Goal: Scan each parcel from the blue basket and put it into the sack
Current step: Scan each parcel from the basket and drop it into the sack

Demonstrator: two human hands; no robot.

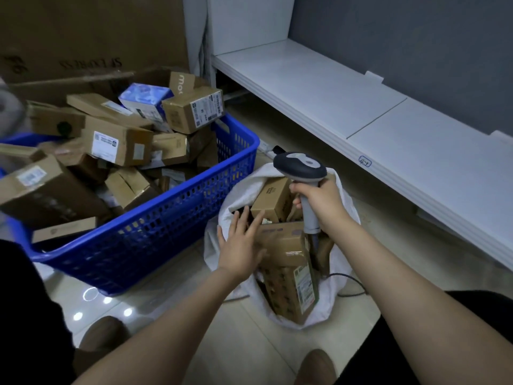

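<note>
Of the hands, left hand point(240, 245): fingers straight and spread, gripping nothing, palm down inside the mouth of the sack point(249, 184), at the upper end of the long parcel point(288, 268); cannot tell whether pressing or only hovering. Forearm stretched forward, wrist level.

right hand point(322, 202): fingers curled round the grey handle of the scanner point(301, 165), head uppermost, held over the far side of the sack. Forearm reaching in from the sack's right, wrist cocked upward. Cable point(352, 284) trailing on the floor point(249, 343) to the right of the sack.

Contents of sack: long parcel lying lengthwise on top, label showing at its near end; smaller parcel point(270, 197) beyond it, under the scanner head. More boxes partly hidden beneath.

Left of the sack, just beside it: blue basket point(166, 232), heaped above its rim with brown boxes point(119, 143).

Progress, as judged: early to middling. A few parcels bagged, one apparently being settled now, the greater part left in the basket for scanning.

Right of the sack: low white shelf point(333, 93). Beyond the basket: large brown carton point(91, 31).
</note>
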